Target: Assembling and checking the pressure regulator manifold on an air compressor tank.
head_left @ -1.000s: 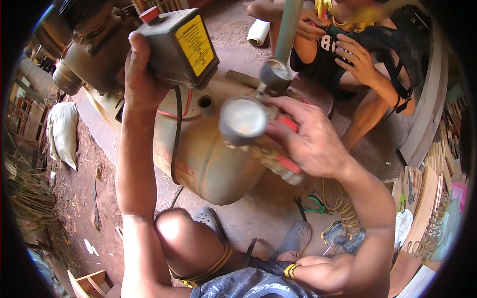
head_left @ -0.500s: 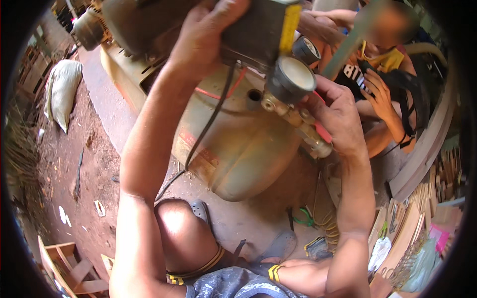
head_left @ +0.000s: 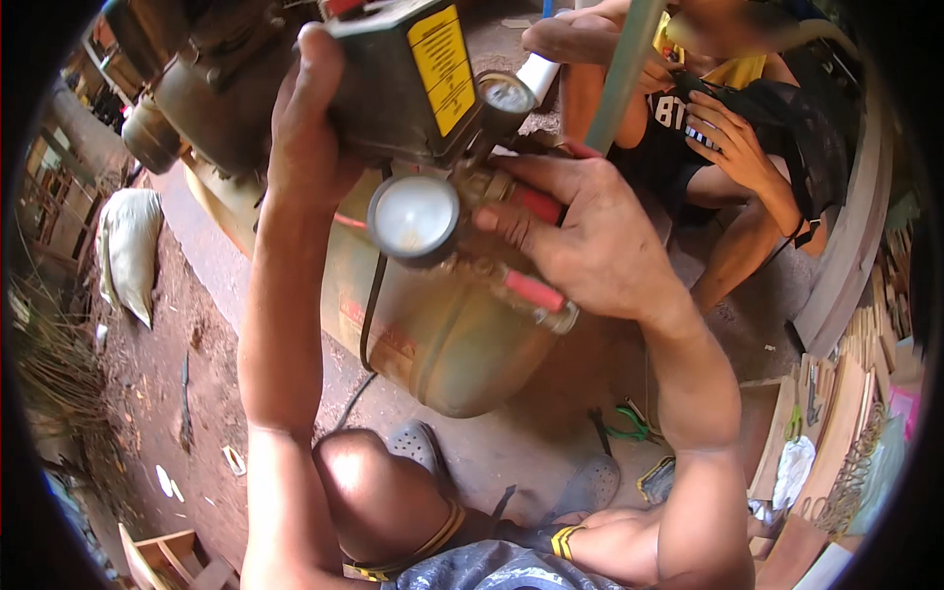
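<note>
My left hand is wrapped round the left side of a black pressure switch box with a yellow label, its thumb pointing up. Beneath the box is a brass valve manifold, which carries a white-faced pressure gauge and red-handled valves. My right hand grips the manifold's right side, thumb towards the near gauge. A second gauge stands behind, facing up. Below them lies the dusty, rounded compressor tank. Whether the manifold touches the tank is hidden.
Another person's hand holds a dark object at the far right, behind a green post. A white sack lies on the left. Green-handled pliers lie on the floor by my foot; wood strips are piled at right.
The box, manifold and gauges have shifted left in view and turned, so the yellow label and near gauge face me more. Both hands moved with them. The tank's open hole is now hidden.
</note>
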